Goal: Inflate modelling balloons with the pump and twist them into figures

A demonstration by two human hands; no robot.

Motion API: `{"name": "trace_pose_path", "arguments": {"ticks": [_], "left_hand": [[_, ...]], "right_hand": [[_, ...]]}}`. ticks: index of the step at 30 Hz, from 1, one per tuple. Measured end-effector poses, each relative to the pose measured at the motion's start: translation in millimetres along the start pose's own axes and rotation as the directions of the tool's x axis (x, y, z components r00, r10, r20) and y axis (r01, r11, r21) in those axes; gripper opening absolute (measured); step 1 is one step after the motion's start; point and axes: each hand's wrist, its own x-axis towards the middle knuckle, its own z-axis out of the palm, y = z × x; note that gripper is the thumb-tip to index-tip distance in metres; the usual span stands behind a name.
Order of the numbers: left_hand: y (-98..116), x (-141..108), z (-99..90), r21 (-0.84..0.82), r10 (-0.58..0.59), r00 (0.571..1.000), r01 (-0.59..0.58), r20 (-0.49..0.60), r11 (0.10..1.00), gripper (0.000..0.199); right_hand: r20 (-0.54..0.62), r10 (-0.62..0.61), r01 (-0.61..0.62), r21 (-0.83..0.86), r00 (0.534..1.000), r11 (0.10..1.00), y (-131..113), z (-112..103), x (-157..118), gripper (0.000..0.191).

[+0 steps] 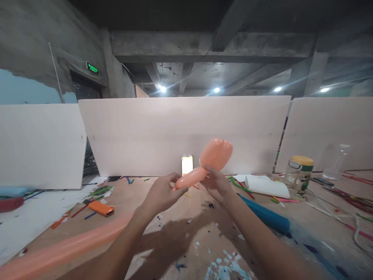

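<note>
A peach-orange modelling balloon [191, 177] is held up between my two hands over the brown tabletop. My left hand [164, 193] grips the near left end of its short sausage-shaped section, thumb along the underside. At the other end of that section, my right hand [216, 184] has its fingers closed around the narrow joint. Above the right hand the balloon bulges into rounded, folded lobes pressed side by side. A long, blurred peach-orange balloon length [72, 243] lies low at the left, partly behind my left forearm; whether it joins the held part is hidden.
A lit phone [187, 165] leans against the white board [140, 136]. An orange tool [101, 208] lies left. Right are a blue balloon [266, 214], a white paper roll [268, 186], a yellow-lidded jar [300, 175] and a clear bottle [337, 163]. Balloon scraps litter the table.
</note>
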Motion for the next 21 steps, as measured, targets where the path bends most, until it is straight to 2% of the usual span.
{"name": "trace_pose_path", "arguments": {"ticks": [2,3,5,8,10,12,16,19,21], "left_hand": [[2,-2,-3.6,0.044,0.025,0.999,-0.026,0.029,0.999,0.025],[3,-3,-5.3,0.068,0.04,0.998,-0.042,0.044,0.997,0.023],[6,-4,-7.7,0.096,0.074,0.996,-0.079,0.055,0.992,0.022],[11,-4,-8.3,0.076,0.082,0.996,-0.08,-0.02,0.994,0.031],[13,-4,-7.2,0.053,0.049,0.994,-0.044,-0.094,0.998,0.04],[14,-3,-5.5,0.039,0.019,0.989,-0.013,-0.148,0.999,0.044],[9,-2,-1.9,0.014,0.015,0.978,-0.012,-0.206,1.0,0.049],[6,-1,-1.6,-0.001,0.063,0.956,-0.066,-0.288,0.998,0.063],[5,-1,-2.5,-0.013,0.135,0.957,-0.143,-0.259,0.99,0.071]], "right_hand": [[-0.131,-0.189,0.161,-0.199,0.973,0.967,-6,-4,0,0.038],[-0.127,-0.279,0.228,-0.318,0.952,0.92,-9,-6,0,0.043],[0.026,-0.34,0.305,-0.513,0.94,0.802,-17,-8,-3,0.046],[0.327,-0.17,0.354,-0.667,0.93,0.655,-25,-6,-10,0.047],[0.421,-0.051,0.372,-0.731,0.906,0.573,-28,-3,-15,0.049],[0.441,0.013,0.37,-0.768,0.898,0.522,-29,1,-19,0.052],[0.451,0.039,0.384,-0.798,0.891,0.466,-29,3,-20,0.057],[0.498,0.094,0.41,-0.795,0.862,0.447,-28,1,-19,0.059],[0.502,0.121,0.407,-0.8,0.856,0.44,-27,-1,-19,0.059]]}}
